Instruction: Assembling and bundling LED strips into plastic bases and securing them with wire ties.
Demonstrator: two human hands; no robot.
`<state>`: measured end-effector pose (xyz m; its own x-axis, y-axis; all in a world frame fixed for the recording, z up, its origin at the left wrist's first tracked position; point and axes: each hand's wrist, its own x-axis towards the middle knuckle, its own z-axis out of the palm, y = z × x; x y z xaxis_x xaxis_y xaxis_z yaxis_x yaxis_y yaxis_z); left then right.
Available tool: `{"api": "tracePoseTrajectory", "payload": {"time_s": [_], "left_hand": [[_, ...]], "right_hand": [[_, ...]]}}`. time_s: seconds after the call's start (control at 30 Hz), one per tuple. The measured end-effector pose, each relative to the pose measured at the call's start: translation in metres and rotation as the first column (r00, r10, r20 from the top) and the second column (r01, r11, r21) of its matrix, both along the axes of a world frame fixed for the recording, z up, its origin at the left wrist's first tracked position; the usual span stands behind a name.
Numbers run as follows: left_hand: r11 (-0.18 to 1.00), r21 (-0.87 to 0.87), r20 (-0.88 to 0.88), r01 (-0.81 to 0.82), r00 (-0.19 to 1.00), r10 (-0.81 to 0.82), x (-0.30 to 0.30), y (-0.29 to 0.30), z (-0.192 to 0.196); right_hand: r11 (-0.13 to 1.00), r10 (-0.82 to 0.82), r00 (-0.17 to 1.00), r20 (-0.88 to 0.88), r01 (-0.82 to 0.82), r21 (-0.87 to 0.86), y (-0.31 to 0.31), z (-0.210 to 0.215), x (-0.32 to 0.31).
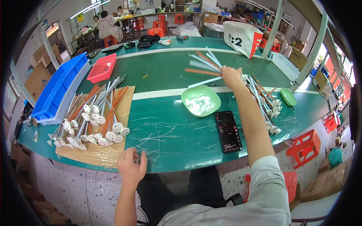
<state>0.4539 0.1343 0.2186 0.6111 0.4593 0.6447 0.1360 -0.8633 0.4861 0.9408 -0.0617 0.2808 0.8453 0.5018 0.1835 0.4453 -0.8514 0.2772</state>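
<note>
My right hand is closed around a bundle of thin orange and whitish strips over the far right part of the table. The strips fan out to the left, above a pale green bowl with small white pieces in it. My left hand rests at the table's near edge with its thumb apart from the loosely bent fingers, and nothing shows in it. Thin white ties lie beside it. To its left, strips with white round ends are heaped on a cardboard sheet.
More strips with white ends lie right of my right forearm, near a small green dish. A phone lies on the green table. Blue bin and pink basket stand left. A white bag stands behind. Red stools are at right.
</note>
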Motion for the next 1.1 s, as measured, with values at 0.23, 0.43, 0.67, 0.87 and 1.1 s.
{"api": "tracePoseTrajectory", "payload": {"time_s": [0.23, 0.43, 0.67, 0.87, 1.1], "left_hand": [[1.0, -0.008, -0.015, 0.03, 0.999, -0.03, -0.002, -0.002, 0.002], [0.993, -0.056, 0.036, 0.102, 0.994, -0.1, -0.009, -0.019, 0.017], [0.586, -0.541, 0.543, 0.604, 0.782, -0.305, 0.054, -0.075, 0.109], [0.515, -0.496, 0.489, 0.699, 0.715, -0.5, 0.084, -0.074, 0.147], [0.505, -0.552, 0.403, 0.664, 0.742, -0.535, 0.127, -0.067, 0.144]], "right_hand": [[0.761, 0.094, 0.892, 0.442, -0.351, 0.546, -0.036, 0.072, -0.039], [0.595, 0.279, 0.867, 0.414, -0.494, 0.634, 0.009, 0.116, -0.221], [0.316, 0.545, 0.743, 0.389, -0.611, 0.726, 0.032, 0.05, -0.347], [0.194, 0.482, 0.814, 0.325, -0.461, 0.866, 0.044, 0.016, -0.35], [0.161, 0.445, 0.884, 0.142, -0.235, 0.959, 0.04, 0.014, -0.341]]}}
